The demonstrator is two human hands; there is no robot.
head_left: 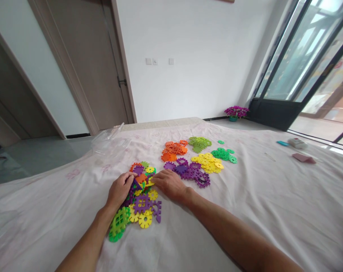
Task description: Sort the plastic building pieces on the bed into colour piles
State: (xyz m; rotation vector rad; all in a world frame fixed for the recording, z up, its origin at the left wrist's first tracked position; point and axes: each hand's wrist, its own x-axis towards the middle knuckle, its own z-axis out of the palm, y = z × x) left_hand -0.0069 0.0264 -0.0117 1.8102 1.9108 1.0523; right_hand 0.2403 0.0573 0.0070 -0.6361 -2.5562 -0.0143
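A mixed heap of plastic interlocking pieces [142, 204] in purple, yellow, green and orange lies before me. My left hand [120, 190] bends over its left side, fingertips closed by a tilted dark purple interlocking piece [137, 184]. From the right, my right hand [169, 184] reaches into the same heap. Its fingers are bent together at a yellow notched disc [150, 181], and their tips are partly hidden. A purple window-shaped piece [142, 203] and a green window-shaped piece [120, 221] lie at the heap's near side.
Beyond my right hand lie single-colour piles: purple pieces [191, 170], orange pieces [174, 150], lime pieces [199, 143], yellow discs [208, 163] and green discs [224, 154]. Clear plastic bag [107, 139] rests at the far left of the wrinkled cloth [245, 204]. A pink cloth [303, 158] lies right.
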